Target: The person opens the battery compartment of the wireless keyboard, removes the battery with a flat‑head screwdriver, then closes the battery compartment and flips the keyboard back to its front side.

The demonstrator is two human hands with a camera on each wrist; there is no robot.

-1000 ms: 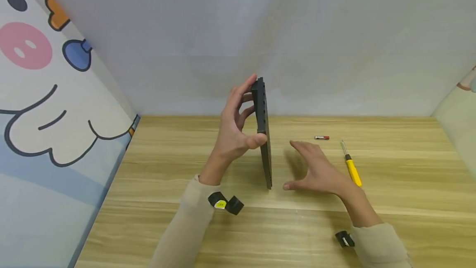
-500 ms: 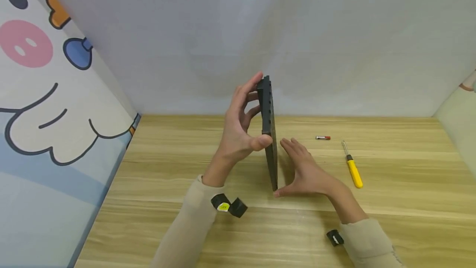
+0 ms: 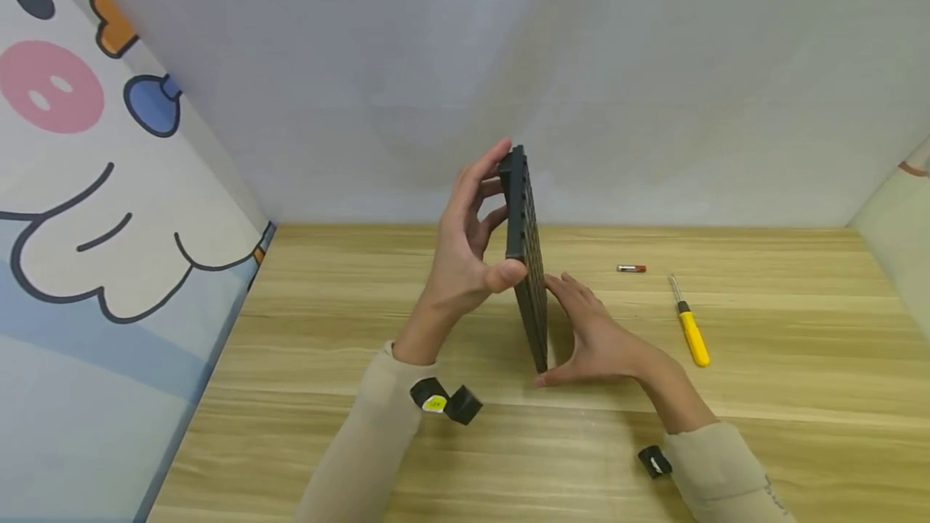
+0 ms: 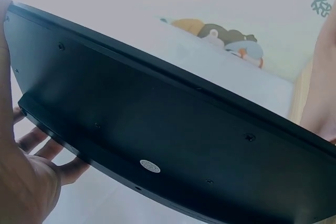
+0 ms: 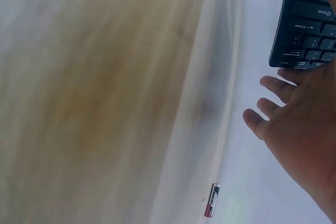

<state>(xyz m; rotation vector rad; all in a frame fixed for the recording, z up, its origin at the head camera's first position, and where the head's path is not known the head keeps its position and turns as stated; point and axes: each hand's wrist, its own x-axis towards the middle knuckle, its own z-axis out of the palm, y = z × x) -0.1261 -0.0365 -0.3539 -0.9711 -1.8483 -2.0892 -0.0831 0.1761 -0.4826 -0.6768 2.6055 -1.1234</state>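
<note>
A black keyboard (image 3: 517, 216) stands tilted on its side above the table, seen nearly edge-on in the head view. My left hand (image 3: 459, 261) grips its upper end, thumb on the near edge and fingers at the far edge. At the lower end my right hand (image 3: 597, 341) spans the keyboard between thumb and index finger; its other fingers stay extended. The left wrist view shows the dark underside (image 4: 157, 114), with screws and a round pale sticker (image 4: 150, 166). In the right wrist view, part of the keys (image 5: 312, 27) shows beside the right hand (image 5: 302, 124).
A small battery (image 3: 631, 269) with a red end lies right of the hands on the wooden table (image 3: 305, 345). Close by lies a yellow-handled screwdriver (image 3: 693, 337). A pale wall (image 3: 654, 87) rises behind, and a cartoon-printed panel (image 3: 182, 265) borders the left side.
My right hand has moved left from beside the keyboard to its lower end. The keyboard and left hand have shifted slightly right, and the key side has turned more into view.
</note>
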